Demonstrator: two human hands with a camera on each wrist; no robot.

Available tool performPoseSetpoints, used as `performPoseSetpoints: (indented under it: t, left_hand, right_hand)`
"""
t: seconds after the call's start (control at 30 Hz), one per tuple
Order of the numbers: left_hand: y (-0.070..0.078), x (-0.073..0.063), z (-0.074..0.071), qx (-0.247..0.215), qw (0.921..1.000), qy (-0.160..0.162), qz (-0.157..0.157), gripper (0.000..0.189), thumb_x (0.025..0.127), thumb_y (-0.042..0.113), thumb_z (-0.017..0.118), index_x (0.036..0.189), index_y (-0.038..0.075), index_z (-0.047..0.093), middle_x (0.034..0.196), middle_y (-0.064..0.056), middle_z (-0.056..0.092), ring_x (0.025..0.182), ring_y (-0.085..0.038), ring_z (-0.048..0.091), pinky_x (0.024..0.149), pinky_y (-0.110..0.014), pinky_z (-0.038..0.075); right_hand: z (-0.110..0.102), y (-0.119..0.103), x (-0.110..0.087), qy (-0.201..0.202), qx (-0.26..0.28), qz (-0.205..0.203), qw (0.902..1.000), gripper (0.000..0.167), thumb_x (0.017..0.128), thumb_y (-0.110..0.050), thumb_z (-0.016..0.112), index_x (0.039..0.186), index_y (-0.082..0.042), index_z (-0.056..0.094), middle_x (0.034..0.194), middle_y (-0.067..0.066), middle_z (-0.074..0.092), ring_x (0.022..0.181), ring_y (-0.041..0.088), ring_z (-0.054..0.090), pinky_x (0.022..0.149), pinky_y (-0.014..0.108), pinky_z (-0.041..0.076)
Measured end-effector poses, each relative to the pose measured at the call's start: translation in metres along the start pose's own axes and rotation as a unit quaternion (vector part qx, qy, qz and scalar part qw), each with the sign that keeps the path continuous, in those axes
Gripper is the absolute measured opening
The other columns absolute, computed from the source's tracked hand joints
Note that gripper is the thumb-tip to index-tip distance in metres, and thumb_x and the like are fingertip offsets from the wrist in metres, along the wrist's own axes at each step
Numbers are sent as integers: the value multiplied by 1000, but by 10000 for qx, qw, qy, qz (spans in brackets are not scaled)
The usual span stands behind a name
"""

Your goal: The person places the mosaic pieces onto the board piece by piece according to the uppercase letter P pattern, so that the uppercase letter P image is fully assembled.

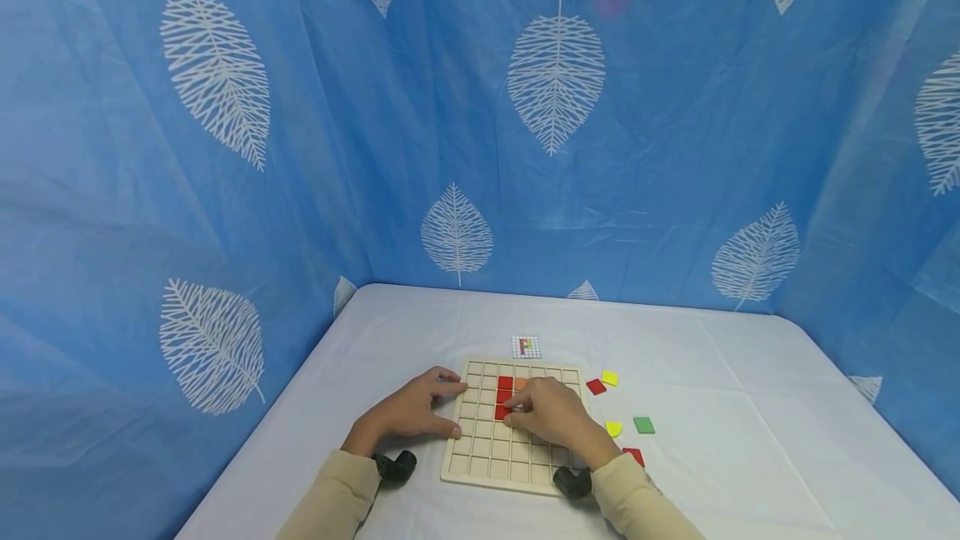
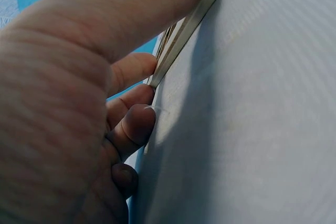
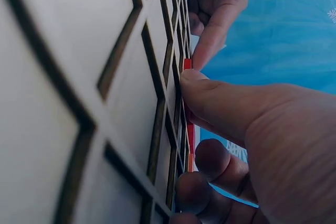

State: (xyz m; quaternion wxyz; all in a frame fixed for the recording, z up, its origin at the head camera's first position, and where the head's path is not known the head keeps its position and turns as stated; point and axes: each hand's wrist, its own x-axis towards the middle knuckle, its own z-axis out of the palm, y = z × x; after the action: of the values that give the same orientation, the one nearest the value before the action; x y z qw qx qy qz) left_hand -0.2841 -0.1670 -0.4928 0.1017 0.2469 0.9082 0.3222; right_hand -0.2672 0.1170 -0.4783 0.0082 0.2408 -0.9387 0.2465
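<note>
A wooden grid board [image 1: 480, 465] lies on the table, with red square tiles [image 1: 505, 383] in a column of its cells and an orange tile [image 1: 521, 384] beside them. My right hand [image 1: 551, 411] is over the board; its thumb and index finger pinch the lowest red tile [image 1: 501, 412]. The right wrist view shows the thumb on a red tile [image 3: 187, 64] at the board surface, with the other fingers loosely bent. At the board's left edge, my left hand [image 1: 412, 407] touches the rim with spread thumb and fingers. Its remaining fingers [image 2: 139, 121] bend loosely beside the edge.
Right of the board lie loose pieces: a yellow square [image 1: 610, 377], red tiles [image 1: 596, 387], a rounded yellow piece [image 1: 614, 428] and a green square [image 1: 643, 425]. Behind the board is a small card with a coloured grid [image 1: 527, 347]. Blue leaf-patterned curtains [image 1: 637, 190] surround the white table [image 1: 720, 407].
</note>
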Motion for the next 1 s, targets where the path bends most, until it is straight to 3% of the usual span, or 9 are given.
performPoseSetpoints:
  t: [0.3,0.5,1.0]
  left_hand:
    - [1,0,0,-37,10000,-10,2,82,75,57,82,146,25,55,146,-2,46,137,-26,45,111,-53,41]
    - [0,1,0,-29,10000,3,16,82,75,58,82,146,25,55,146,-1,46,136,-25,45,111,-52,41]
    - [1,1,0,-36,10000,-3,32,82,75,57,82,146,24,55,145,-1,46,136,-26,46,111,-52,42]
  right_hand:
    - [-1,4,-1,20,68,-44,10000,22,84,-39,80,102,-26,82,85,-13,69,63,3,45,52,22,35]
    - [-2,5,-1,60,109,-155,9998,20,84,-38,80,100,-26,81,64,-15,54,56,3,43,49,22,32]
    - [-1,7,-2,164,217,-269,9993,16,83,-32,82,95,-21,79,64,-15,52,55,1,42,49,20,32]
